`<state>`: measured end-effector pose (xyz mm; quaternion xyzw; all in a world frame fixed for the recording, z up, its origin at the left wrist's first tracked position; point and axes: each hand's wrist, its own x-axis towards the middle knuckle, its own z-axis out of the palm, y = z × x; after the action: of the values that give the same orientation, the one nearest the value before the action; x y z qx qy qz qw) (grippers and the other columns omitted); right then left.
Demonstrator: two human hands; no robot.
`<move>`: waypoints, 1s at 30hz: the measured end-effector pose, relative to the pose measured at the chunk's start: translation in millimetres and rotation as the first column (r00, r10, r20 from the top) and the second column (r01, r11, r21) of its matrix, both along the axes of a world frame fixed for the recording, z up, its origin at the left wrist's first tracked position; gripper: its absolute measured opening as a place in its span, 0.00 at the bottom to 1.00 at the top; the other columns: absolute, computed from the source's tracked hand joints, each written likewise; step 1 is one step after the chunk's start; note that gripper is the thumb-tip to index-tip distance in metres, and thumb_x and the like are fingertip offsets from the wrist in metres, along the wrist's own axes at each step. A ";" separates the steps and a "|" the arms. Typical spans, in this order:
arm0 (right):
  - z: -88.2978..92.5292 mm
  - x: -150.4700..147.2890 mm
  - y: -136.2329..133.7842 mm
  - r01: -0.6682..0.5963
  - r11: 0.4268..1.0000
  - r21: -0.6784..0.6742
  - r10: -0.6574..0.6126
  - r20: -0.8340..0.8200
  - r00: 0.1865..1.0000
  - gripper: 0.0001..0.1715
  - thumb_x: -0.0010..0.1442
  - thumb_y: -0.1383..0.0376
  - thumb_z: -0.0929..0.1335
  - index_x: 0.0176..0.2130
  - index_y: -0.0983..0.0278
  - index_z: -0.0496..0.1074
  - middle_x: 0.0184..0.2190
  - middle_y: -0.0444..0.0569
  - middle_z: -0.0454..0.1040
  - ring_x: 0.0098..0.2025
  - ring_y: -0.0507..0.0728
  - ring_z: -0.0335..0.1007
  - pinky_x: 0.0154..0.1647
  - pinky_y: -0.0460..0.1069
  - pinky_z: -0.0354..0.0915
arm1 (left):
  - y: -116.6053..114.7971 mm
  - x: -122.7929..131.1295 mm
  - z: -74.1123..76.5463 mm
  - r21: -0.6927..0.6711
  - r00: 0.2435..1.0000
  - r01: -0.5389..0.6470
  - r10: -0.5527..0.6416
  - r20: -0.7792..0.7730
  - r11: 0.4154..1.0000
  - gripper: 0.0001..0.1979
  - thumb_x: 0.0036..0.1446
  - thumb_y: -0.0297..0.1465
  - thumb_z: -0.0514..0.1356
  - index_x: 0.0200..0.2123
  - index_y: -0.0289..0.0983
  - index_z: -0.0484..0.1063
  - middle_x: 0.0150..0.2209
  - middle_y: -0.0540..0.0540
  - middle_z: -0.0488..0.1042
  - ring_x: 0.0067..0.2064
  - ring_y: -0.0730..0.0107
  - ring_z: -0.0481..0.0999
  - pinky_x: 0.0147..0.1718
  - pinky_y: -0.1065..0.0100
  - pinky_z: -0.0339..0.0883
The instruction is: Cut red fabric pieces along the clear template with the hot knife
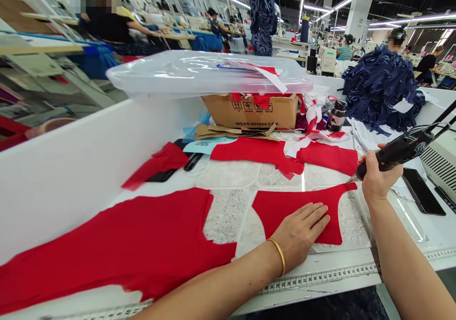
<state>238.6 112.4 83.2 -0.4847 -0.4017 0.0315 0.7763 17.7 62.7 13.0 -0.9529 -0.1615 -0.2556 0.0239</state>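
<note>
A: How is the small red fabric piece held at this moment?

B: It is pressed flat on the tabletop, at the near edge and a little to the right. The left hand lies on its near right part. The fingers are open and spread, with the palm down, so nothing is gripped.

A: And the right hand?

B: Its fingers are closed around the black hand tool. The metal tip is set at the far right corner of the piece, where the cloth narrows to a strap.

A: What is judged important for doing this step well?

B: The cloth should probably be held taut and without folds, because a wrinkle under the tip would spoil the edge. The tip is best guided slowly along the outline, with light and even pressure.

A: Is the pressing hand safe there?

B: The open fingers are near the tip but apart from it, since a strip of red cloth lies between them. It is advised that this gap is not made smaller.

A: What else is seen close by?

B: A large red fabric lies to the near left, not touching the small piece.
</note>
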 end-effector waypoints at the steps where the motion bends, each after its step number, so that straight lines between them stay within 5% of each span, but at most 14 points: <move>1: -0.9 0.3 0.4 0.003 1.000 -0.007 -0.003 0.002 1.000 0.20 0.52 0.54 0.73 0.38 0.60 0.65 0.19 0.34 0.69 0.20 0.54 0.72 0.28 0.52 0.71 | 0.4 -0.4 1.5 0.003 1.000 -0.008 0.008 0.008 1.000 0.20 0.63 0.19 0.52 0.56 0.29 0.73 0.57 0.35 0.76 0.60 0.56 0.74 0.61 0.55 0.71; 7: -1.7 -1.6 -0.1 0.043 0.999 0.001 -0.043 0.016 0.999 0.19 0.52 0.55 0.72 0.38 0.60 0.66 0.20 0.36 0.69 0.21 0.54 0.71 0.31 0.53 0.72 | 19.5 -17.3 12.4 -0.004 0.971 -0.237 0.237 0.042 0.972 0.19 0.63 0.19 0.52 0.52 0.34 0.75 0.53 0.37 0.77 0.55 0.55 0.76 0.58 0.53 0.72; 11: -1.4 -0.2 -2.2 0.082 0.996 -0.026 -0.081 0.041 0.996 0.24 0.53 0.51 0.72 0.43 0.61 0.67 0.23 0.38 0.70 0.22 0.55 0.71 0.31 0.54 0.72 | 40.3 -36.0 18.0 -0.084 0.879 -0.475 0.468 -0.089 0.876 0.12 0.65 0.24 0.56 0.50 0.35 0.75 0.49 0.36 0.76 0.52 0.52 0.74 0.55 0.51 0.72; 14: -1.6 1.7 -4.0 0.179 0.979 -0.095 -0.166 0.129 0.978 0.26 0.51 0.48 0.72 0.41 0.61 0.67 0.26 0.41 0.70 0.26 0.56 0.71 0.35 0.55 0.72 | 47.5 -42.1 26.2 -0.194 0.827 -0.557 0.517 -0.223 0.808 0.06 0.65 0.28 0.58 0.43 0.36 0.74 0.45 0.39 0.75 0.48 0.53 0.73 0.51 0.52 0.72; 20: 2.3 -0.7 -7.7 0.278 0.956 -0.095 -0.247 0.253 0.935 0.28 0.51 0.47 0.73 0.41 0.61 0.64 0.33 0.46 0.69 0.33 0.58 0.71 0.38 0.56 0.70 | 30.9 -38.5 49.3 -0.449 0.853 -0.521 0.428 -0.298 0.726 0.06 0.60 0.25 0.59 0.30 0.38 0.67 0.37 0.45 0.72 0.44 0.58 0.71 0.46 0.59 0.68; 23: 3.9 0.0 -12.8 0.327 0.941 0.086 -0.333 0.406 0.851 0.33 0.52 0.49 0.72 0.51 0.61 0.63 0.44 0.54 0.68 0.47 0.65 0.70 0.45 0.61 0.70 | 12.6 -45.2 59.5 -0.565 0.903 -0.426 0.373 -0.215 0.707 0.06 0.59 0.26 0.58 0.30 0.39 0.65 0.34 0.47 0.73 0.40 0.62 0.71 0.44 0.62 0.66; 26: 2.5 -2.5 -21.9 0.393 0.839 0.377 -0.539 0.477 0.694 0.29 0.54 0.52 0.72 0.51 0.58 0.64 0.43 0.57 0.67 0.48 0.67 0.67 0.46 0.64 0.68 | -6.7 -60.9 70.8 -0.667 0.925 -0.349 0.355 -0.134 0.659 0.05 0.58 0.28 0.58 0.29 0.39 0.65 0.32 0.49 0.73 0.36 0.65 0.71 0.43 0.64 0.65; 28: 0.7 -11.0 -28.9 0.299 0.817 0.492 -0.555 0.534 0.638 0.22 0.56 0.56 0.72 0.48 0.56 0.65 0.38 0.53 0.67 0.41 0.64 0.69 0.40 0.61 0.68 | -18.5 -74.4 79.3 -0.733 0.923 -0.324 0.370 -0.105 0.599 0.06 0.59 0.31 0.57 0.29 0.39 0.65 0.31 0.50 0.72 0.35 0.67 0.70 0.41 0.66 0.65; 30: -1.3 -26.0 -34.9 0.078 0.894 0.442 -0.402 0.712 0.576 0.16 0.58 0.63 0.71 0.45 0.55 0.65 0.33 0.48 0.70 0.34 0.59 0.70 0.35 0.56 0.66 | -28.6 -88.5 87.1 -0.796 0.916 -0.301 0.390 -0.089 0.526 0.08 0.59 0.33 0.56 0.28 0.39 0.64 0.30 0.51 0.71 0.33 0.68 0.69 0.38 0.68 0.64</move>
<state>212.6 77.5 81.8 -0.3473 -0.6285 -0.3670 0.5913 -70.8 34.1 100.2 -0.7967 -0.4445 -0.1942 -0.3606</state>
